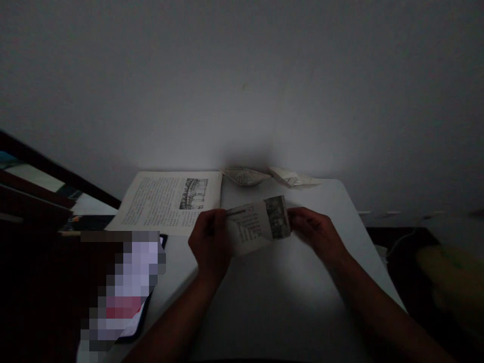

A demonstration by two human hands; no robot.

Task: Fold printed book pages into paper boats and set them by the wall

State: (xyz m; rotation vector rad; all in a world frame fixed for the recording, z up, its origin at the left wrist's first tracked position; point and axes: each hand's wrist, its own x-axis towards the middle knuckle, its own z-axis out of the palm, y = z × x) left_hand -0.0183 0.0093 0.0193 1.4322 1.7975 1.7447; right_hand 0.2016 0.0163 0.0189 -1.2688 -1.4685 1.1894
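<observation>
A folded sheet of printed paper (251, 227) is held up above the white table, tilted a little, with text on its left and a dark picture on its right. My left hand (212, 242) is closed on its left end, thumb on top. At the right edge, the fingers of my right hand (313, 229) pinch the same paper; the fingertips are partly behind it. Beyond it, two folded paper boats (245, 176) rest side by side against the wall, the right paper boat (293, 178) touching or nearly touching the other.
Printed pages (155, 199) with a picture lie at the table's back left. A phone with a lit, pixelated screen (136, 282) is at the left edge. The white table (264, 302) meets a grey wall (242, 101). A cable (403, 239) hangs at the right.
</observation>
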